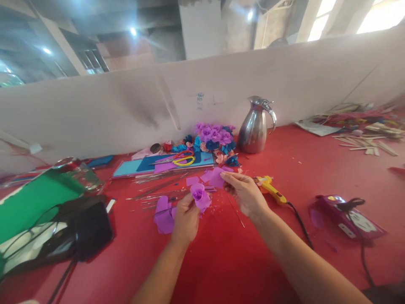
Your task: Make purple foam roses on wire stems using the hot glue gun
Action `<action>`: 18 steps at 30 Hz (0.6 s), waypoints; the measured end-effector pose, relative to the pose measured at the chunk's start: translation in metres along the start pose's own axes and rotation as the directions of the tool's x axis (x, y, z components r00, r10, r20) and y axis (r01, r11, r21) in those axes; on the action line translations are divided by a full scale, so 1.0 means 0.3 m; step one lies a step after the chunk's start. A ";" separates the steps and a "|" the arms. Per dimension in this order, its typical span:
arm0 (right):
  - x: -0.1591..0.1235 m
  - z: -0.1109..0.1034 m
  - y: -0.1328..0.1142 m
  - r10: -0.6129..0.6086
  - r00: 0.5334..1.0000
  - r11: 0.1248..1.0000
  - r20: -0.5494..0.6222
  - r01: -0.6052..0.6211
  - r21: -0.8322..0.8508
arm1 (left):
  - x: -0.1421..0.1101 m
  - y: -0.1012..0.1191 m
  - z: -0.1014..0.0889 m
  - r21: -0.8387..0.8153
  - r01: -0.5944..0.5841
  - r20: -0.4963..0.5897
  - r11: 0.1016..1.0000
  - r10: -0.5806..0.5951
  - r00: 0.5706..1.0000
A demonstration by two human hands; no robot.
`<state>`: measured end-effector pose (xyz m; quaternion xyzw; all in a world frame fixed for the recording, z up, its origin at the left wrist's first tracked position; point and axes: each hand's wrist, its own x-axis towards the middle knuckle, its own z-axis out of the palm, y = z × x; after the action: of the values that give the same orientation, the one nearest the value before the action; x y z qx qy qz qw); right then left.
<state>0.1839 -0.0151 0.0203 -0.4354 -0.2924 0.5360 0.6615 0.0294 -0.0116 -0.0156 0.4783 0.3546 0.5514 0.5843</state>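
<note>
My left hand (186,219) is closed round the base of a small purple paper flower (200,196), holding it upright over the red table (221,261). My right hand (243,193) pinches a loose purple paper petal (216,178) just right of and above the flower, a short gap between them. More cut purple petals (163,215) lie on the table left of my left hand. A thin wire (236,213) lies below my right hand.
A yellow glue gun (270,189) lies right of my right hand, its cord trailing to a purple power strip (349,216). A steel jug (255,126), a bunch of finished paper flowers (215,139), scissors (182,159) and coloured sheets stand behind. A black bag (79,230) lies left.
</note>
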 end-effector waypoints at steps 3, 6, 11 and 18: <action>-0.010 0.012 0.008 -0.018 1.000 1.000 0.002 0.018 0.019 | 0.004 -0.001 0.024 -0.121 0.060 -0.055 0.991 -0.067 0.996; -0.018 0.022 0.011 -0.043 0.999 0.999 0.025 0.043 0.025 | 0.010 -0.012 0.026 -0.219 0.088 -0.080 0.972 -0.108 0.991; -0.027 0.033 0.015 -0.051 0.998 0.999 0.022 0.051 0.001 | 0.014 -0.026 0.016 -0.296 0.136 -0.046 0.946 -0.156 0.987; -0.033 0.039 0.027 -0.033 0.999 0.999 0.037 0.033 0.010 | 0.016 -0.026 0.039 -0.197 0.111 -0.105 0.974 -0.134 0.985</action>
<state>0.1676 -0.0213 0.0191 -0.4175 -0.3093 0.5343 0.6668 0.0435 -0.0082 -0.0190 0.3642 0.3630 0.5728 0.6384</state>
